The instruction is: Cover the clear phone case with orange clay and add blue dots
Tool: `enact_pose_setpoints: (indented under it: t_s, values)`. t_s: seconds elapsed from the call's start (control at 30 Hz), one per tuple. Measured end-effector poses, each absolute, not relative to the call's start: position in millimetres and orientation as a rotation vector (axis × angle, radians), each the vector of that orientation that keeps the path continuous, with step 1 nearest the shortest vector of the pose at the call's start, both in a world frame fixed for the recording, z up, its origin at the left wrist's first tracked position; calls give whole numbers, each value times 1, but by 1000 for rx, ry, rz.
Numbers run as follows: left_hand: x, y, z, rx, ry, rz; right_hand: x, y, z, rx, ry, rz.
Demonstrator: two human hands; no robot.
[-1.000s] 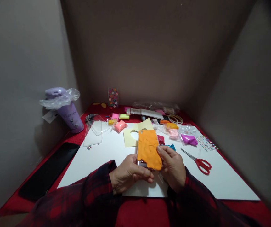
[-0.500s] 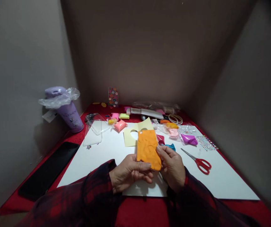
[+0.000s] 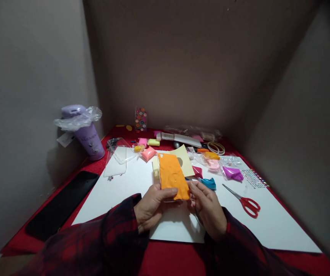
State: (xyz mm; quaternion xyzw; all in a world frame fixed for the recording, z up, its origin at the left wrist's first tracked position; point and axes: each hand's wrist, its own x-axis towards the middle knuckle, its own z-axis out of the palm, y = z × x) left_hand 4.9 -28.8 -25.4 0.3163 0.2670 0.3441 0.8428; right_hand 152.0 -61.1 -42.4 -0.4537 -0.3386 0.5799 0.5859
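the left hand (image 3: 151, 209) is clamped on the lower left of an orange clay-covered phone case (image 3: 171, 172), its thumb lying over the front, while the right hand (image 3: 209, 207) is bent in at the lower right corner, though whether it pinches that edge i cannot tell. the case is above a white board (image 3: 271, 230), in front of yellow paper (image 3: 187, 161) with a cut-out hole. beyond the right hand lies a blue packet (image 3: 209, 184), with red-handled scissors (image 3: 248, 205) further right; clear phone cases (image 3: 115, 165) overlap at left, near a purple tumbler (image 3: 87, 136)
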Motion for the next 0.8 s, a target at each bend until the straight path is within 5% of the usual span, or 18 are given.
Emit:
enact_pose_setpoints:
  t_s: [0.8]
  values:
    - [5,-29,-30,773,616,788,151,-64,-45,-1134,-1113,1243]
